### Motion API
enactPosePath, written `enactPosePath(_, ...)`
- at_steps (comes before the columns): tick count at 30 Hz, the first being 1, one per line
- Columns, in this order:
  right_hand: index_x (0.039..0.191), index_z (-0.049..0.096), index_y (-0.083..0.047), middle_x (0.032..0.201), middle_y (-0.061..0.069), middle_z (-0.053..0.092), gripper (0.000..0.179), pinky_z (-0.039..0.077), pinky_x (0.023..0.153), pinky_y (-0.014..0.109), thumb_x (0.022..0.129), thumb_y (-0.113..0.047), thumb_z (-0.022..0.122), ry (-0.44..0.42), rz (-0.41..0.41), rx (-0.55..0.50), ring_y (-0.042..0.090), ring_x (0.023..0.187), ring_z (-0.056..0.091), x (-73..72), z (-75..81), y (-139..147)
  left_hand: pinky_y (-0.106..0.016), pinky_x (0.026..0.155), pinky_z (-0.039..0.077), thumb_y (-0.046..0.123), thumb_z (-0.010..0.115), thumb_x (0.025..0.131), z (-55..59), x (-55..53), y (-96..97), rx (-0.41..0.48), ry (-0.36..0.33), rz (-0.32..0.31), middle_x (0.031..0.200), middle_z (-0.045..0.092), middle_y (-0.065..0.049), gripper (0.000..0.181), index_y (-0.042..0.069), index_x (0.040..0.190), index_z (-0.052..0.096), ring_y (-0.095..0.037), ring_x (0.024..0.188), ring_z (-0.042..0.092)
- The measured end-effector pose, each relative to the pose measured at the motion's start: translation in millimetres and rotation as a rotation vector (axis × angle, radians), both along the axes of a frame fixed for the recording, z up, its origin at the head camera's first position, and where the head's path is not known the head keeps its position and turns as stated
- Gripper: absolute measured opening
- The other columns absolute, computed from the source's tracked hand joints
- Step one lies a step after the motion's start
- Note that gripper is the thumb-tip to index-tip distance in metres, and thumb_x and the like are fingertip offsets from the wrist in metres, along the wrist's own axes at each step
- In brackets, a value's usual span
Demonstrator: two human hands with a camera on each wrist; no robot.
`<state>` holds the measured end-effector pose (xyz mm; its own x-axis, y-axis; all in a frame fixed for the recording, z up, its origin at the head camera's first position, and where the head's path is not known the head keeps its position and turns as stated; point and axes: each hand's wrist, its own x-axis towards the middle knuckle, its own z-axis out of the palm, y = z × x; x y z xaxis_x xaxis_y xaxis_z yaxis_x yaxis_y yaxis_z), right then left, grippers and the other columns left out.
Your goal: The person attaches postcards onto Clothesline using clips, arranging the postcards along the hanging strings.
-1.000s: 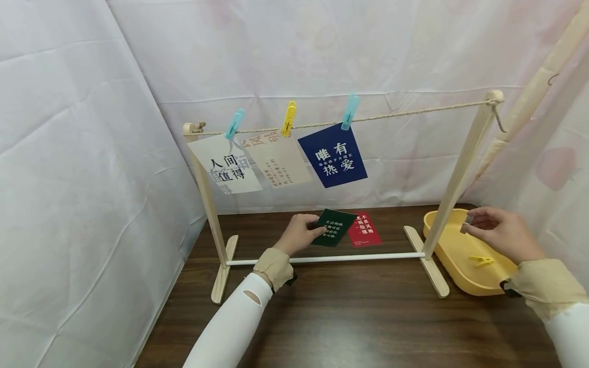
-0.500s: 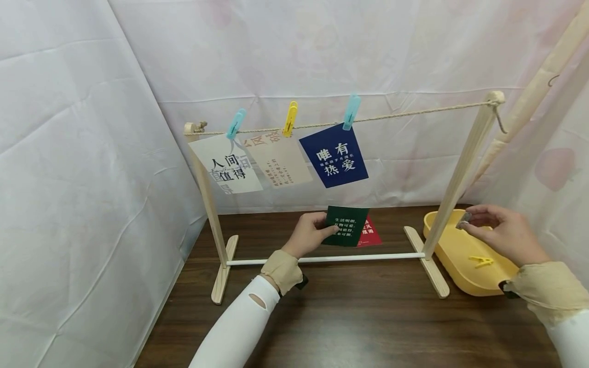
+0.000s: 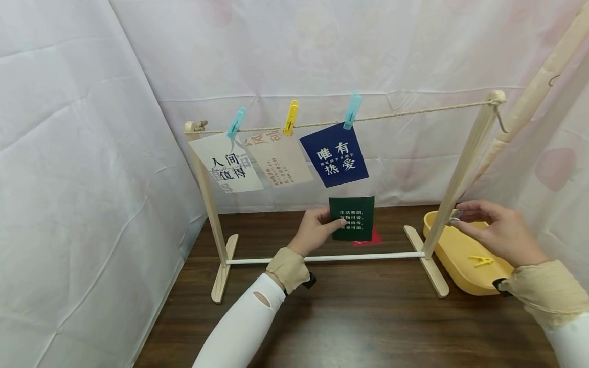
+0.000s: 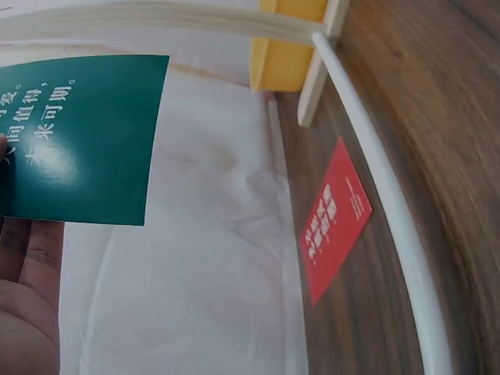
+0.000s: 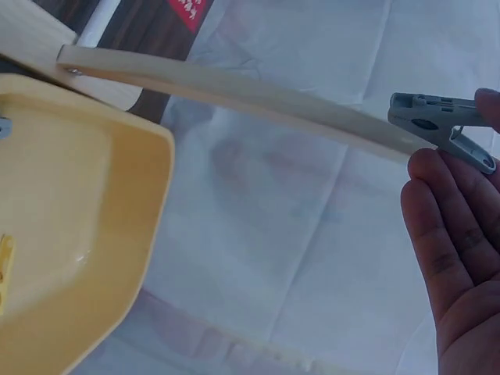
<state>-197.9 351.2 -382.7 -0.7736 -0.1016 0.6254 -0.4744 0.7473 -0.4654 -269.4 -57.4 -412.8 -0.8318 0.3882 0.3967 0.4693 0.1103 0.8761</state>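
Pinching the green card (image 3: 359, 217) by its left side, thumb in front, the left hand (image 3: 312, 232) is holding it upright above the tabletop (image 3: 349, 317), toward the back edge. Right hand (image 3: 503, 232) is pinching a grey clip (image 5: 426, 111) between thumb and fingertips, near the yellow tray (image 3: 455, 273) at the right back corner. Step seems to be readying card and clip for the rope (image 3: 432, 110); doing it well likely means leaving the card's top edge free, pressing the clip's handle ends, steering round the right post (image 3: 462, 163). Green card is partly covering the red card (image 3: 377, 236) in the head view; left wrist view is cutting off the green one. Clip's nose is maybe closed, hard to tell.
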Motion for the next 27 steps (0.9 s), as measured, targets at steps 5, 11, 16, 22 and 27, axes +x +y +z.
enactPosePath(5, 0.105, 0.079, -0.006, 0.088, -0.029, 0.072, 0.032, 0.045, 0.067, 0.002, 0.078, 0.006, 0.092, 0.029, 0.02, 0.003, -0.025, 0.083, 0.059, 2.1, 4.8, -6, -0.031, 0.086, 0.066, 0.01, 0.076, 0.102, 8.8, 4.0, 5.5, 0.008, 0.01, -0.017, 0.118, 0.081, -0.019, 0.026, 0.001, 0.127, 0.078, -0.012, 0.097, 0.078)
enactPosePath(11, 0.105, 0.079, -0.003, 0.094, -0.03, 0.07, 0.041, 0.044, 0.083, -0.002, 0.07, 0.017, 0.089, 0.124, 0.082, 0.025, -0.025, 0.087, 0.061, 1.4, 8.6, -13, -0.031, 0.086, 0.066, 0.009, 0.076, 0.102, 19.9, 8.1, 13.4, 0.02, 0.019, -0.034, 0.118, 0.081, -0.019, 0.026, 0.001, 0.127, 0.078, -0.013, 0.098, 0.079)
enactPosePath(16, 0.101, 0.078, 0.001, 0.101, -0.032, 0.068, 0.045, 0.045, 0.09, -0.002, 0.065, 0.027, 0.085, 0.201, 0.156, 0.001, -0.022, 0.09, 0.064, 0.9, 14.3, -21, -0.031, 0.088, 0.066, 0.01, 0.076, 0.102, 31.0, 8.5, 20.8, 0.039, 0.034, -0.026, 0.119, 0.081, -0.019, 0.027, 0.001, 0.127, 0.078, -0.014, 0.099, 0.08)
enactPosePath(22, 0.097, 0.077, 0.001, 0.1, -0.028, 0.072, 0.047, 0.05, 0.089, 0.001, 0.062, 0.032, 0.085, 0.24, 0.209, -0.019, -0.02, 0.092, 0.067, 0.5, 21.2, -27, -0.03, 0.09, 0.065, 0.01, 0.077, 0.101, 44.7, 8.6, 27.9, 0.059, 0.056, -0.006, 0.12, 0.081, -0.018, 0.028, 0.001, 0.127, 0.078, -0.016, 0.101, 0.08)
enactPosePath(27, 0.097, 0.076, 0.005, 0.102, -0.031, 0.069, 0.049, 0.051, 0.087, 0.001, 0.059, 0.036, 0.082, 0.257, 0.223, -0.031, -0.021, 0.093, 0.066, 1.0, 24.8, -29, -0.029, 0.091, 0.065, 0.009, 0.078, 0.101, 54.3, 7.6, 32.2, 0.089, 0.071, 0.003, 0.119, 0.081, -0.02, 0.028, -0.001, 0.127, 0.077, -0.012, 0.099, 0.079)
